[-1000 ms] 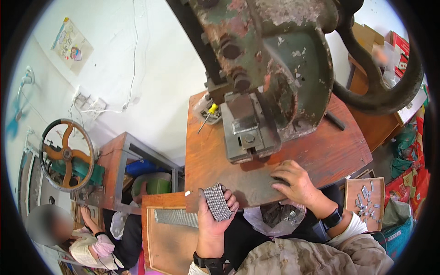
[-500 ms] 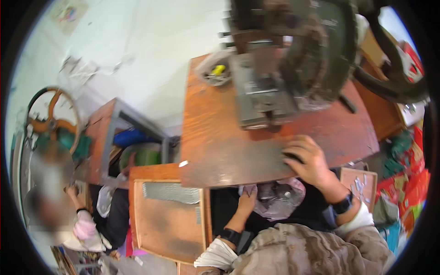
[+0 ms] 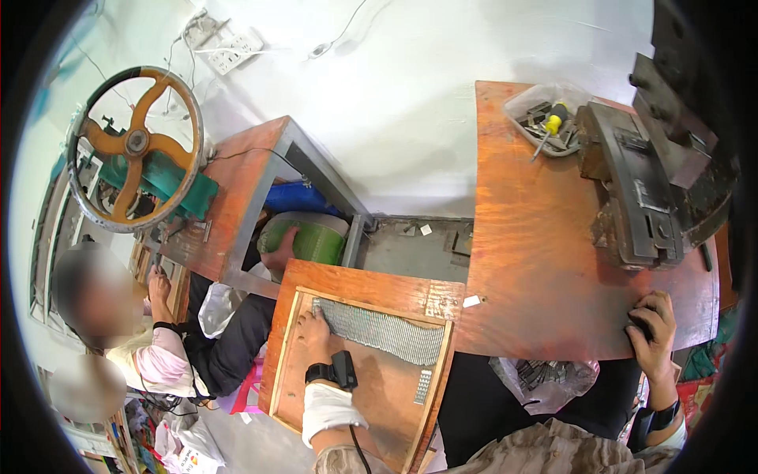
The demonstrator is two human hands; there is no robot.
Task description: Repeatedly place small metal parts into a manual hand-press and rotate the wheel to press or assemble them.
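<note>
My left hand (image 3: 314,332) is over a shallow wooden tray (image 3: 280,387), its fingertips closed at the left end of a long band of small metal pieces (image 3: 387,332) standing in tight rows. A short separate row of metal pieces (image 3: 423,386) lies near the tray's right side. My right hand (image 3: 654,328) rests at the front edge of the wooden table (image 3: 545,261), fingers loosely curled and thumb apart, with nothing visible in it. Between my legs hangs a clear plastic bag (image 3: 545,383) holding many small metal pieces.
A heavy dark metal press (image 3: 639,189) stands on the table at the right. Beside it sits a plastic tub (image 3: 525,107) with metal parts and a yellow-black screwdriver (image 3: 556,122). Another person (image 3: 166,355) sits at the left below a large handwheel (image 3: 136,142). A power strip (image 3: 229,51) is on the wall.
My view has swung left. My left hand has left the plastic bag and reached into the tray at the metal pieces. My right hand stays at the table's edge, shifted rightward.
</note>
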